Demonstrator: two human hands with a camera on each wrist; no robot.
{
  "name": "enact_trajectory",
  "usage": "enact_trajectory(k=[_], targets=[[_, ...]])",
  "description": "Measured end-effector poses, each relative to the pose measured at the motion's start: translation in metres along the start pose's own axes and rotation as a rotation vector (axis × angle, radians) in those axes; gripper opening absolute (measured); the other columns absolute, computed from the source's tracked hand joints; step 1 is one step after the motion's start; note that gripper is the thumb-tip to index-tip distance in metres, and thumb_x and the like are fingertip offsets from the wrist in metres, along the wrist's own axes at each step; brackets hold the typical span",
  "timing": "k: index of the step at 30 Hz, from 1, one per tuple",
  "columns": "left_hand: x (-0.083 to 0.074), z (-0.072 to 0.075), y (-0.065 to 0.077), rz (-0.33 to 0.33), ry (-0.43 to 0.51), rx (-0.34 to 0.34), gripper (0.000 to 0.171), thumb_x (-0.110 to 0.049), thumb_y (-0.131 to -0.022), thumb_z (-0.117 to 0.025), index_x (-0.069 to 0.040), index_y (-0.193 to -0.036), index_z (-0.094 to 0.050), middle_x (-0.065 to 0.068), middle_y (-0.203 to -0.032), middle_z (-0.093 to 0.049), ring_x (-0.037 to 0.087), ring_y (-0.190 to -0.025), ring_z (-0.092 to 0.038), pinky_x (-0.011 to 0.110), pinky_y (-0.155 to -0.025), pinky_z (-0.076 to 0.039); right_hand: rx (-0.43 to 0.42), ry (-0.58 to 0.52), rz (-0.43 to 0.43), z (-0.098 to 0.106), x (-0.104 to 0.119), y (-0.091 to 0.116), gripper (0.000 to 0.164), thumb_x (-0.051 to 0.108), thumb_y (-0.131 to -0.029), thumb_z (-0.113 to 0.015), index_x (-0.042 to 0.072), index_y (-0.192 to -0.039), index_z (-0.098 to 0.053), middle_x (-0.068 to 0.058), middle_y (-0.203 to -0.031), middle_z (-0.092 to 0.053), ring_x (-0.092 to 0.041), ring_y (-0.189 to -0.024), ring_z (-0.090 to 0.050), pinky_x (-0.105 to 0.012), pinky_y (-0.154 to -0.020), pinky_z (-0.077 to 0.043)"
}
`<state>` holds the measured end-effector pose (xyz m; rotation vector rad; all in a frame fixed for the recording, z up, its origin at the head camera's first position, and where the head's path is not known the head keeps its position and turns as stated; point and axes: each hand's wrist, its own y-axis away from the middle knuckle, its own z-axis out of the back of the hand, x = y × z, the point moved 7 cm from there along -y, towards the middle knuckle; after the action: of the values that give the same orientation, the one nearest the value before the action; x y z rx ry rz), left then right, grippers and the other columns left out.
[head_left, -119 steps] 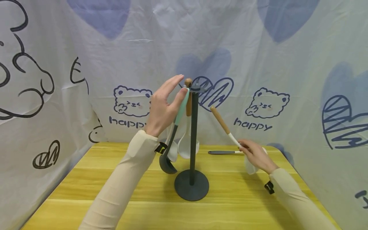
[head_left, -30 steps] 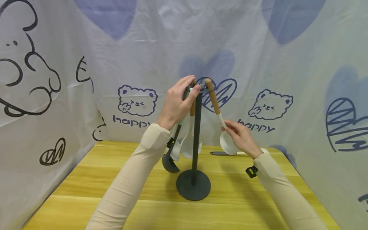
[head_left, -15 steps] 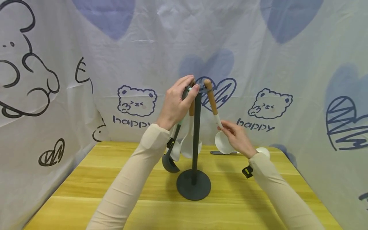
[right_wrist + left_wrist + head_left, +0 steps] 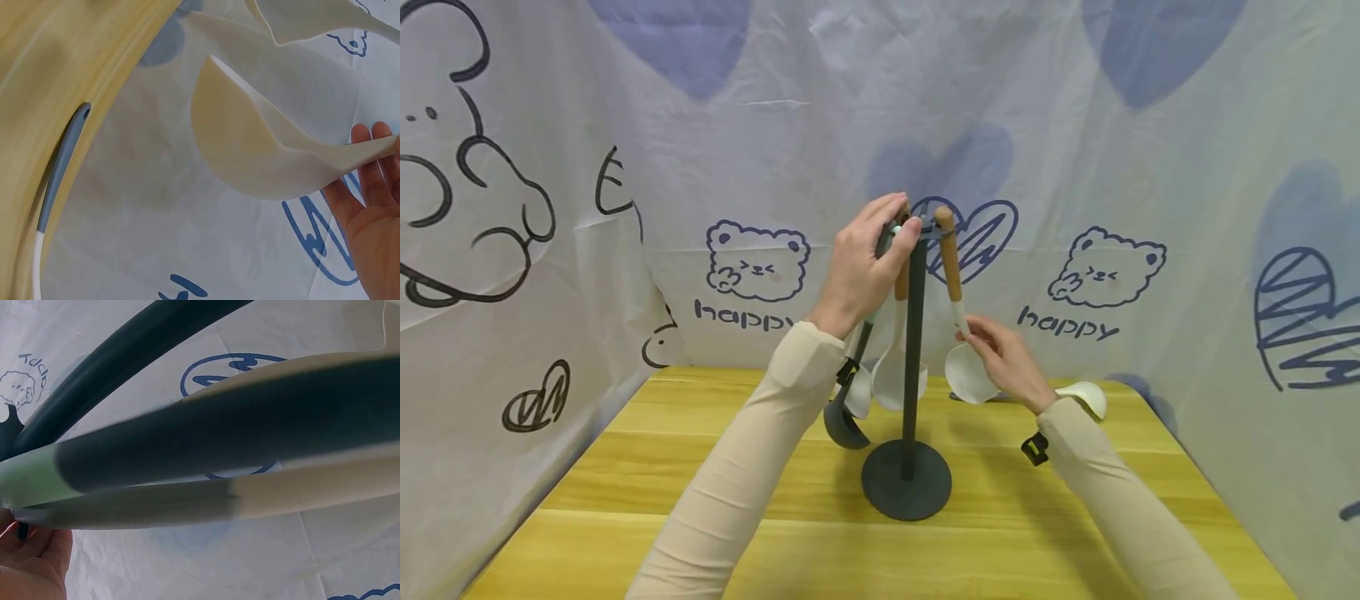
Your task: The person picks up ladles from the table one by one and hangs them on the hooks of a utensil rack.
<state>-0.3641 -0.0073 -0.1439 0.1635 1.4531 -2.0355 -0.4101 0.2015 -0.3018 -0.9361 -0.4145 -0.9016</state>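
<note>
A dark utensil rack [image 4: 914, 358] stands upright on a round base. My left hand [image 4: 865, 267] grips around its top, beside the handle ends hanging there. Below that hand hangs a dark ladle [image 4: 846, 425] with a mint handle. White-headed utensils, one a wide white spoon or turner [image 4: 889, 379], hang behind the post. My right hand [image 4: 1007, 358] pinches the white neck of a wooden-handled ladle [image 4: 970, 375]. Its handle top meets the rack's right hook; whether it is hooked is unclear. In the right wrist view, the ladle's deep white bowl [image 4: 250, 150] shows clearly.
A white ladle [image 4: 1086, 396] with a grey handle [image 4: 62, 169] lies at the back right of the wooden table [image 4: 737, 542], partly behind my right hand. Printed cloth [image 4: 820, 125] encloses the back and both sides.
My right hand has lifted the wooden-handled ladle from the right up to the rack, then shifted its bowl left toward the post. My left hand moved onto the rack top and has since stayed there.
</note>
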Motion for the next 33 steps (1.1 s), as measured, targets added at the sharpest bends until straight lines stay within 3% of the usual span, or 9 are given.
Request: enact_trajectory(k=[10,33], targets=[[-0.001,0.001,0.0,-0.002,-0.003,0.0,0.05,-0.035,-0.1,-0.047,-0.007,-0.142,-0.052,0.009,-0.147,-0.05,0.023,-0.132,-0.051,0.033,-0.105,-0.047,-0.015,0.016,0.045,-0.015,0.006,-0.006,0.026,0.005,-0.102,-0.048,0.0,-0.125,-0.058,-0.019,-0.116,-0.068,-0.036,-0.108,-0.066,-0.048,-0.095,-0.053],[0.0,0.0,0.0,-0.006,0.013,0.004,0.051,-0.035,-0.1,-0.046,-0.007,-0.142,-0.051,0.01,-0.147,-0.049,0.022,-0.132,-0.05,0.032,-0.106,-0.046,0.025,-0.044,-0.012,-0.03,0.008,-0.007,0.029,0.009,-0.103,-0.05,0.003,-0.13,-0.055,-0.017,-0.121,-0.066,-0.033,-0.111,-0.065,-0.047,-0.095,-0.054]])
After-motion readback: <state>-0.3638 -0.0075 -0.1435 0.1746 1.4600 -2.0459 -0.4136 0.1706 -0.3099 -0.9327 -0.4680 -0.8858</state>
